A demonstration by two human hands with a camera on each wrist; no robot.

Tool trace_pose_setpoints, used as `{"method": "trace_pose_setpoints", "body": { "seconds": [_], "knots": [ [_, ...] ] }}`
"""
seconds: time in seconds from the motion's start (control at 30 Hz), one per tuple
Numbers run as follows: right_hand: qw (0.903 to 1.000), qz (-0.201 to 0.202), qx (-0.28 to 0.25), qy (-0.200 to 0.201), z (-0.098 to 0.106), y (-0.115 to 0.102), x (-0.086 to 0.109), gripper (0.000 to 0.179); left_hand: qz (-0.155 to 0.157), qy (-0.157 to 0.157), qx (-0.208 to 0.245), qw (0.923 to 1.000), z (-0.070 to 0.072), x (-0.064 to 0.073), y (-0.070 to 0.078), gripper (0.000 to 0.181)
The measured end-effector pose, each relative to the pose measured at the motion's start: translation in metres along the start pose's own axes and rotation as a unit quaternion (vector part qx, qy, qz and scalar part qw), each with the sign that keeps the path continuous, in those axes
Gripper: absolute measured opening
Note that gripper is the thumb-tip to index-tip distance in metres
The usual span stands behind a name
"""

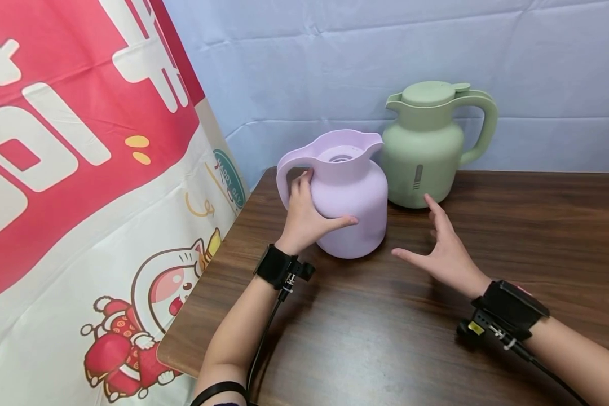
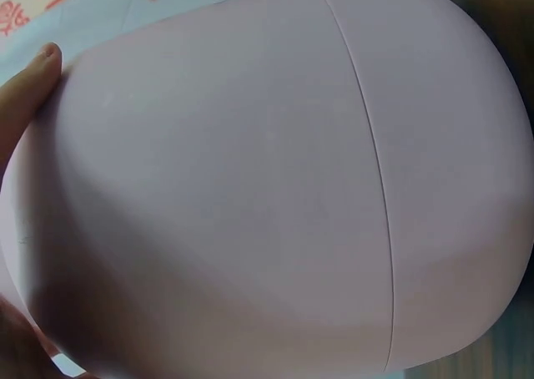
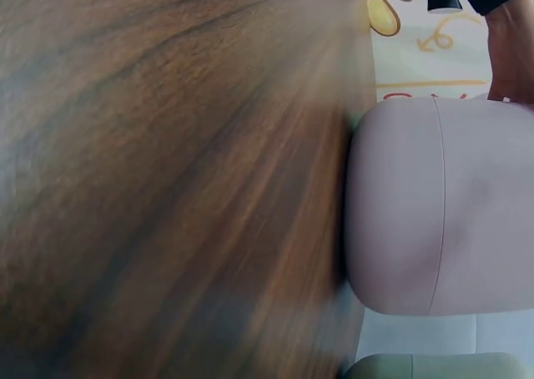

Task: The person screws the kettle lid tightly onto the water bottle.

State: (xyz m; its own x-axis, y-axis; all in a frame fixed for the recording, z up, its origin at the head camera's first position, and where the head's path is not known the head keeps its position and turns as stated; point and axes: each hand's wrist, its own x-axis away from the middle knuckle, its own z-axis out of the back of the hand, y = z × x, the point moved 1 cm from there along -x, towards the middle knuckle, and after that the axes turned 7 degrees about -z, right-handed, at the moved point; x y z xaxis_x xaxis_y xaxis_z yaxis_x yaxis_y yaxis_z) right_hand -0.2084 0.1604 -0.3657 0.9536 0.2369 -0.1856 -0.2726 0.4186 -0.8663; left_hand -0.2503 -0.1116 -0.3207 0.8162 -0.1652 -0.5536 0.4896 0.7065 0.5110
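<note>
A lilac thermos jug (image 1: 352, 197) stands on the table without a lid, its round inner opening showing and its handle to the left. My left hand (image 1: 307, 217) holds the jug's body from the left, fingers between handle and body, thumb across the front. In the left wrist view the jug (image 2: 225, 179) fills most of the picture, with the thumb (image 2: 33, 87) against its side. To the right of the jug, my right hand (image 1: 446, 254) is apart from it, thumb and fingers spread and holding nothing. Only fingertips of it show at the top of the left wrist view.
Behind and to the right stands a green thermos jug (image 1: 423, 152) with its lid on, handle to the right. The dark wooden table (image 1: 553, 242) has its left edge near my left arm. A pale blue cloth (image 1: 335, 67) hangs behind, a printed banner (image 1: 81, 169) at left.
</note>
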Motion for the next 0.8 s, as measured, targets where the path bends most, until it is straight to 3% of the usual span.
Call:
{"method": "trace_pose_setpoints", "body": {
  "seconds": [0.2, 0.5, 0.8],
  "knots": [
    [0.9999, 0.010, -0.006, 0.012, 0.002, -0.004, 0.002, 0.109, -0.029, -0.010, 0.002, 0.9995, -0.005, 0.005, 0.012, 0.130],
    [0.9997, 0.019, -0.008, 0.016, 0.007, -0.007, 0.007, 0.111, -0.033, -0.036, 0.026, 0.9985, -0.009, 0.011, 0.025, 0.129],
    [0.9989, 0.031, -0.006, 0.033, 0.013, -0.011, 0.013, 0.112, -0.057, -0.046, 0.035, 0.9967, -0.013, 0.016, 0.035, 0.127]
  ]
}}
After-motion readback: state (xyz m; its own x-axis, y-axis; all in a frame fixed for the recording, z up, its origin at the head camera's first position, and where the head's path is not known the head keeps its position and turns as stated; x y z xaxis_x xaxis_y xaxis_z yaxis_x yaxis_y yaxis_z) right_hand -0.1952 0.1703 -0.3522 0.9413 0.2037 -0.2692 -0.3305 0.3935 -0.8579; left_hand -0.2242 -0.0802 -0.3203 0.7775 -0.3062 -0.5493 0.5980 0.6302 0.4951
